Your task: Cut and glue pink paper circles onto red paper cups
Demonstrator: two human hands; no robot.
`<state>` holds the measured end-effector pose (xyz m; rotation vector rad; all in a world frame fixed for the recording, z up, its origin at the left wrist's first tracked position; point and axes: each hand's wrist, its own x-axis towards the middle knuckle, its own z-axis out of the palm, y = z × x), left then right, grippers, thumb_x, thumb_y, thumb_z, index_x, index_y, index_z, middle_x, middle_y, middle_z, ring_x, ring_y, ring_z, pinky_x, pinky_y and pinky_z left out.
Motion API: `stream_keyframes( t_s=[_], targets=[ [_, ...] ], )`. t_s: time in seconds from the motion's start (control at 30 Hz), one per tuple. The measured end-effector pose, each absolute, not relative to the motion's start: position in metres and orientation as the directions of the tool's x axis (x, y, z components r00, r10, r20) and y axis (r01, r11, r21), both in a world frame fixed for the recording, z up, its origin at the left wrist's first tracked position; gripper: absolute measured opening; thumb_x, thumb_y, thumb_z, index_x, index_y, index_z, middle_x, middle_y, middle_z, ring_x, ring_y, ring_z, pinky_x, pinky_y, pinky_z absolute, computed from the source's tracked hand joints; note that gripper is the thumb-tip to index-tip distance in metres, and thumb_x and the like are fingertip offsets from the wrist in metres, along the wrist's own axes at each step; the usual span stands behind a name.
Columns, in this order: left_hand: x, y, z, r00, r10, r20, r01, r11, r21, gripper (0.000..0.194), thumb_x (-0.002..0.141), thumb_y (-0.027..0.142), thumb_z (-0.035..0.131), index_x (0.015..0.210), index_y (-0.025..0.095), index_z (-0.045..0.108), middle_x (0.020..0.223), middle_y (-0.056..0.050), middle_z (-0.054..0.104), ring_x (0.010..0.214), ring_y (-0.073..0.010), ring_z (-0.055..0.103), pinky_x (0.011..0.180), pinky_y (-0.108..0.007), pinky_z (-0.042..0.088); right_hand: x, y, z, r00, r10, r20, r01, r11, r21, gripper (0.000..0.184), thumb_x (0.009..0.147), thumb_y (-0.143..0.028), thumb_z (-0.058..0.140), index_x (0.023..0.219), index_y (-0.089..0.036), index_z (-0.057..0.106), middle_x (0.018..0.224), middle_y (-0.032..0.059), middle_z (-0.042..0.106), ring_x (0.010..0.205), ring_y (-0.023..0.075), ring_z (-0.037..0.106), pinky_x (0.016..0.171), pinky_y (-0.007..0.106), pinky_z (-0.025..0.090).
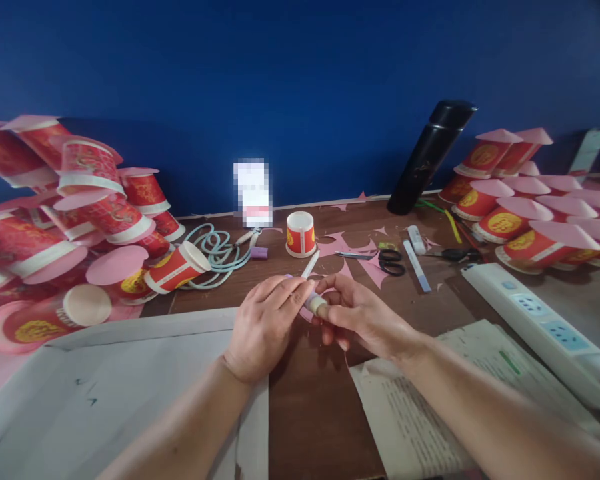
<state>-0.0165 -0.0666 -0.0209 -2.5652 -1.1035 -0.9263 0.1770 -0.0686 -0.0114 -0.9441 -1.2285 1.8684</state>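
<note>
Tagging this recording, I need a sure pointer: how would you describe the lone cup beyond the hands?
Below the blue wall, find the brown table. Just beyond the left hand and right hand stands a red-and-yellow paper cup. It sits apart from the left cup pile and right cup pile, its pale top bare of pink paper.

I am facing a deep blue wall (300, 87), which is rising plain beyond my grip and spreading far to both sides of it. A dark brown tabletop (305, 420) is stretching beneath my grip and running forward to the wall, where a thin pale strip (320, 204) is tracing the join. Light is falling unevenly: the blue is darkening high up to the right of my grip, a soft shadow is lying on it to the left, and the brown is turning greyish to the right.
</note>
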Motion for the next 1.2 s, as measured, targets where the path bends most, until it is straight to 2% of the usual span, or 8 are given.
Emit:
stream_keyframes(
  t_s=[0.3,0.67,0.83,0.97,1.1,1.2],
  targets=[
    [-0.015,-0.069,-0.021,0.52,0.607,0.601,0.681,-0.72,0.137,0.034,0.089,0.013,0.054,0.123,0.016,0.055,0.116,-0.007,0.066,0.106,-0.021,0.056,0.094,-0.036,0.048,0.174,-0.069,-0.012,-0.45,0.861,-0.237,-0.174,-0.344,-0.923,0.035,0.08,-0.039,0.07,0.101,-0.021,0.048,0.075,-0.0015,0.064,0.053,0.0083,0.062,0.037,0.013,0.042],
    [-0.016,-0.069,-0.021,0.509,0.605,0.612,0.672,-0.723,0.156,0.035,0.086,0.007,0.054,0.121,0.014,0.055,0.114,-0.007,0.067,0.104,-0.0208,0.057,0.094,-0.034,0.047,0.172,-0.066,-0.014,-0.449,0.864,-0.229,-0.178,-0.337,-0.925,0.036,0.079,-0.04,0.072,0.098,-0.02,0.05,0.073,-0.0016,0.064,0.055,0.0091,0.063,0.039,0.013,0.043],
    [-0.015,-0.067,-0.02,0.391,0.646,0.655,0.709,-0.666,0.233,0.027,0.087,0.019,0.059,0.114,0.017,0.057,0.104,-0.006,0.068,0.096,-0.0197,0.059,0.091,-0.035,0.048,0.184,-0.064,-0.005,-0.411,0.897,-0.163,-0.073,-0.21,-0.975,0.033,0.082,-0.047,0.066,0.099,-0.021,0.054,0.072,-0.0016,0.064,0.049,0.0077,0.059,0.037,0.015,0.038],
    [-0.021,-0.064,-0.018,0.253,0.687,0.681,0.766,-0.572,0.293,0.025,0.085,0.024,0.061,0.109,0.018,0.058,0.101,-0.006,0.067,0.095,-0.0216,0.06,0.088,-0.037,0.048,0.199,-0.057,0.001,-0.226,0.973,-0.041,0.102,-0.018,-0.995,0.029,0.082,-0.045,0.067,0.094,-0.02,0.058,0.068,-0.0026,0.062,0.048,0.0056,0.052,0.039,0.016,0.036],
    [-0.023,-0.063,-0.017,0.298,0.699,0.651,0.741,-0.598,0.304,0.023,0.085,0.022,0.06,0.108,0.019,0.058,0.103,-0.006,0.068,0.097,-0.0218,0.059,0.088,-0.039,0.047,0.199,-0.055,0.001,-0.206,0.977,-0.051,0.164,-0.017,-0.986,0.027,0.081,-0.044,0.068,0.09,-0.02,0.061,0.064,-0.0029,0.058,0.048,0.0066,0.049,0.039,0.018,0.036],
    [-0.021,-0.064,-0.016,0.346,0.686,0.64,0.719,-0.632,0.289,0.023,0.085,0.018,0.058,0.108,0.019,0.058,0.102,-0.006,0.068,0.094,-0.0214,0.059,0.085,-0.038,0.048,0.192,-0.059,-0.001,-0.243,0.967,-0.082,0.129,-0.051,-0.99,0.026,0.082,-0.043,0.067,0.092,-0.02,0.062,0.065,-0.0022,0.058,0.049,0.0074,0.051,0.039,0.018,0.037]
  ],
)
